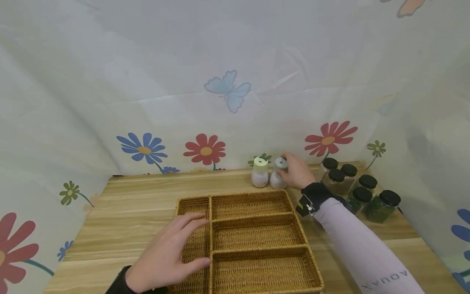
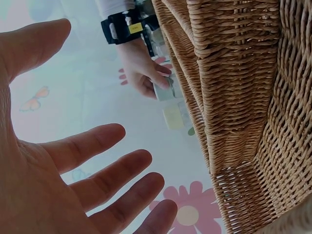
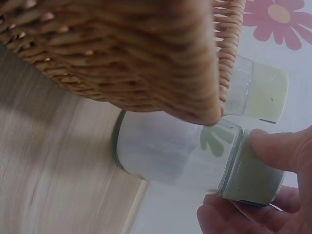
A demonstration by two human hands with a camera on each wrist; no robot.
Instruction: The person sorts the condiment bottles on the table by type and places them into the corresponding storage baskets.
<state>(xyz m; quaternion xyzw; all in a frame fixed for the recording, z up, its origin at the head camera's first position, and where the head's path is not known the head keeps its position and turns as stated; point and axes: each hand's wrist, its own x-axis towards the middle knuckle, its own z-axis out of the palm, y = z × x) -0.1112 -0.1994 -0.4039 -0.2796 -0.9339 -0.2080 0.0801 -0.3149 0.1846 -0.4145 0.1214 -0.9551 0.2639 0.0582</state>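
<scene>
At the back of the table my right hand (image 1: 296, 171) grips the grey-green cap of a glass seasoning shaker (image 3: 175, 148). White powder fills the lower part of this shaker, which stands upright on the table, thumb and fingers around its cap in the right wrist view. Just left of it is a similar shaker with a pale yellow-green cap (image 1: 260, 173). My left hand (image 1: 169, 251) is held over the left compartment of a wicker basket (image 1: 257, 234), fingers spread and nothing in them.
Several black-lidded glass jars (image 1: 361, 195) stand at the right, beside my right forearm; some hold green contents. The divided basket takes up the front middle of the wooden table (image 1: 121, 212). A flower-printed sheet (image 1: 176, 102) hangs behind the table and at both sides.
</scene>
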